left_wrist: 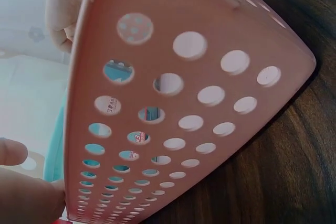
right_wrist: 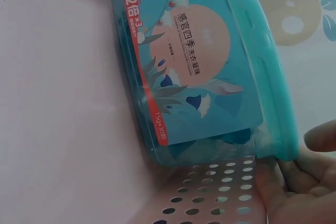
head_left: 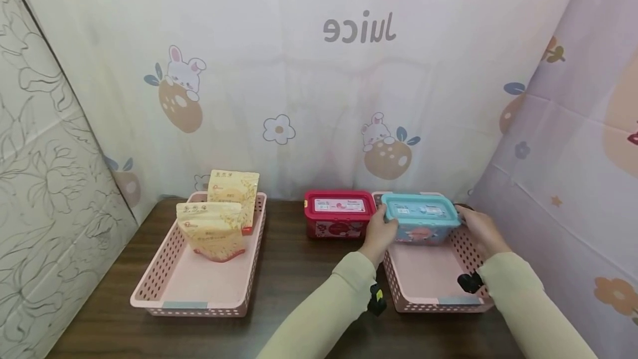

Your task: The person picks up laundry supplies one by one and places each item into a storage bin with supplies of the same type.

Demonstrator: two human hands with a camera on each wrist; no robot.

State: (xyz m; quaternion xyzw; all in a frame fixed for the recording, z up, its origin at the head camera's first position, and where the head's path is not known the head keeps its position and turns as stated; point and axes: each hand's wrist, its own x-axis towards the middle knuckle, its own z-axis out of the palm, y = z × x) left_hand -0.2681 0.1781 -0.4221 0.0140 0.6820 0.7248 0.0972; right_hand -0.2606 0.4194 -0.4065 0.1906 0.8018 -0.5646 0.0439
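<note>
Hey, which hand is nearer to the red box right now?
Left. The left hand is at the left end of the blue box, right beside the red box; the right hand is at the opposite end, farther away.

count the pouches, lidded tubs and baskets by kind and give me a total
Pouches: 2 (front yellow pouch, rear yellow pouch)
Lidded tubs: 2 (red tub, teal tub)
Baskets: 2 (left pink basket, right pink basket)
Total: 6
</note>
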